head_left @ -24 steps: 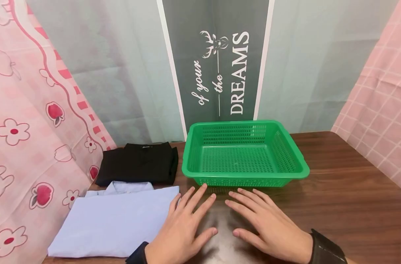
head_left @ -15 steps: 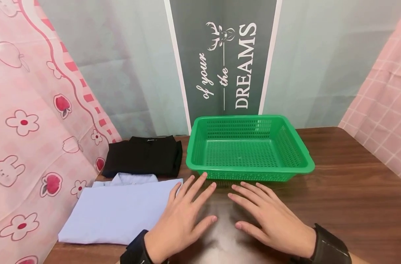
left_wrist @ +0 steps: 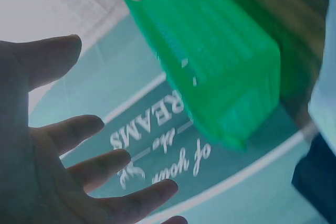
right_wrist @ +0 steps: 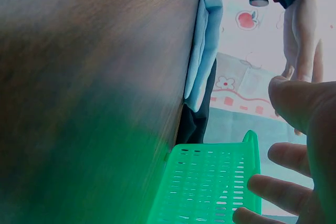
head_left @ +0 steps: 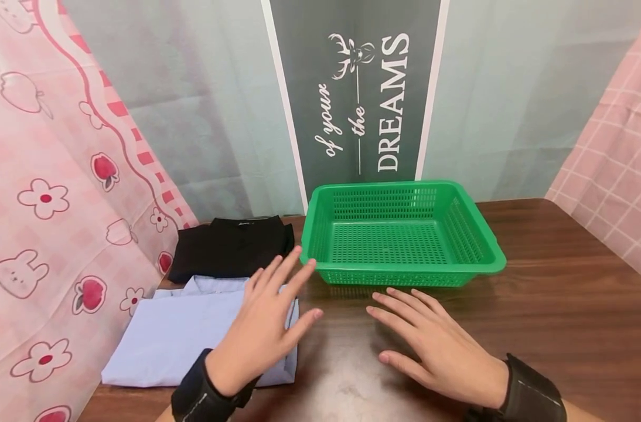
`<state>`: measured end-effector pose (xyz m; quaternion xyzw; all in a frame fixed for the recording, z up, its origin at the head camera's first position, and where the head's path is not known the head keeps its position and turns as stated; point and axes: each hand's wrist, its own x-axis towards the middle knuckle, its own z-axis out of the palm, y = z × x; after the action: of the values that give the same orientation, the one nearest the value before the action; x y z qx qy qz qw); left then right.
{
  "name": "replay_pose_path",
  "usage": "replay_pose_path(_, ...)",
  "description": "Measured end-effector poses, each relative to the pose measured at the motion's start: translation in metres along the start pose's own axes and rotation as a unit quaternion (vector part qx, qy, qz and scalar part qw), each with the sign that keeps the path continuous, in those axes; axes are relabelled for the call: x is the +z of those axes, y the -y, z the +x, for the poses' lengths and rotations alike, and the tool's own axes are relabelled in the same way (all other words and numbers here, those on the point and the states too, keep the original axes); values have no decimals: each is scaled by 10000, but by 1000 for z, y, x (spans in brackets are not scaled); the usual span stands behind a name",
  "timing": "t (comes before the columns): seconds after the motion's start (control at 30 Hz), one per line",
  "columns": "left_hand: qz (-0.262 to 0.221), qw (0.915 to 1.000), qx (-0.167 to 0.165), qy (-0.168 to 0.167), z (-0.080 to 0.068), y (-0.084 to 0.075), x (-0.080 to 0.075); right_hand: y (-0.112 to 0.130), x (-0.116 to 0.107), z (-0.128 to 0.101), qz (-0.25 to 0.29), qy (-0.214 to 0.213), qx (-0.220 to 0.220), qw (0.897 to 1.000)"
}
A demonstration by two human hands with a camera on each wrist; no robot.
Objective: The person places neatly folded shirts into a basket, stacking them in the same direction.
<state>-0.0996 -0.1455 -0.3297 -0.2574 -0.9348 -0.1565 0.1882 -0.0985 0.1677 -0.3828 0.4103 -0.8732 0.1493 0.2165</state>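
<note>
Dark wood-grain tabletop, backed by pale grey-green drapery and a dark banner lettered "of your the DREAMS", with pink patterned cloth hanging at the left and pink checked cloth at the right. Left hand is hovering over the near right corner of the folded light-blue shirt, fingers straight and spread, gripping nothing; whether the palm is touching the fabric cannot be told. The wrist view is showing the same hand with its fingers fanned apart. Right hand is lying flat on the table just in front of the green perforated basket, fingers extended and slightly parted, holding nothing. The basket is standing at the centre rear of the table, well clear of both hands. A folded black garment is lying behind the blue shirt, just left of the basket. Both wrists are wearing dark bands.
</note>
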Motion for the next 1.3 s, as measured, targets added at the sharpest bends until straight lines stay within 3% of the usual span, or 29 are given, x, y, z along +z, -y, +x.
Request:
replay_pose_path(0.23,-94,9988,-464,-106,6,21,-22,1,1,0,-7,69,92,9999)
replay_pose_path(0.5,277,9983,-464,-215,6,47,-36,-3,-5,4,-17,54,208,9998)
replay_pose_path(1.0,563,9915,-1154,-227,-49,94,-27,-2,-1,2,-55,83,-77,9999)
replay_pose_path(1.3,821,9856,-1470,-142,-71,121,-26,-3,2,1,-10,101,-38,9999)
